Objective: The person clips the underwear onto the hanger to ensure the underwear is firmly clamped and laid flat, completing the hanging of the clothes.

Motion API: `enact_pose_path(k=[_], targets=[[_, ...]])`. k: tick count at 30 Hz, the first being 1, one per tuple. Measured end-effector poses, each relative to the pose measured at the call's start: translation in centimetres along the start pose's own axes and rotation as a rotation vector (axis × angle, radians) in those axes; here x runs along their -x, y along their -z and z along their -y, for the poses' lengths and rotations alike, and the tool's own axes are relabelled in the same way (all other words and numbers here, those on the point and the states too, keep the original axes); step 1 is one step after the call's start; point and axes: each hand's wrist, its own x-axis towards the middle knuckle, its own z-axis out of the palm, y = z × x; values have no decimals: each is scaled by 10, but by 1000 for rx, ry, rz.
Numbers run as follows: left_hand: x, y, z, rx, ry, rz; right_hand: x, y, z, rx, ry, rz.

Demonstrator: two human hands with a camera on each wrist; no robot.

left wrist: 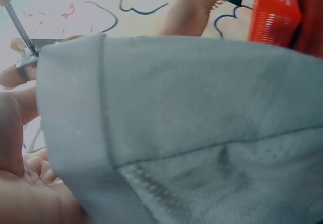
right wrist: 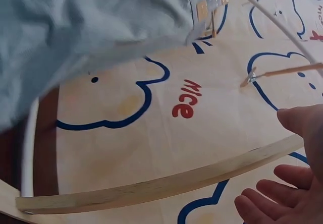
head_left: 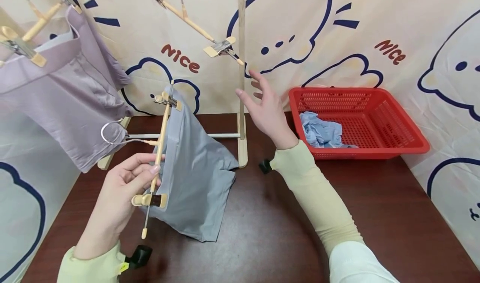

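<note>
In the head view, the left hand (head_left: 121, 187) is left of center in the lower half, its fingers curled round the wooden bar of a clip hanger (head_left: 162, 135) with thumb and fingers meeting on it. Two clips on that hanger grip the waistband of gray shorts (head_left: 196, 170), which hang down across the center of the frame above the dark brown tabletop (head_left: 270, 245). The right hand (head_left: 268, 114) is raised just right of center, fingers parted and thumb apart, holding nothing, near a wooden post (head_left: 242, 37). At top center is another clip hanger (head_left: 193, 24); at upper left, lilac shorts (head_left: 71, 87) hang from a hanger. A red plastic basket (head_left: 408, 141) at right contains crumpled light blue cloth (head_left: 320, 131).

In the left wrist view, the gray shorts fill most of the frame; part of the left hand shows at the left edge, its grip hidden from this side. The red basket appears at upper right.

In the right wrist view, the right hand enters at lower right with loosely spread fingers, the post slants across the lower part, and the gray shorts occupy the upper left.
</note>
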Motion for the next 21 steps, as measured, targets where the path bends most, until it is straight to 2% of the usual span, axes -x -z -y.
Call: enact_pose_path(k=[6, 12, 16, 21], targets=[[-2, 0, -12, 35, -48, 1, -17, -2, 5, -31, -15, 2], [-5, 0, -24, 18, -74, -55, -30, -9, 5, -65, -57, 19], [-10, 1, -36, -16, -75, -97, -35, -13, 1, -40, -33, 17], [-19, 3, -50, -63, -76, -108, -38, -15, -6, 16, 2, 14]])
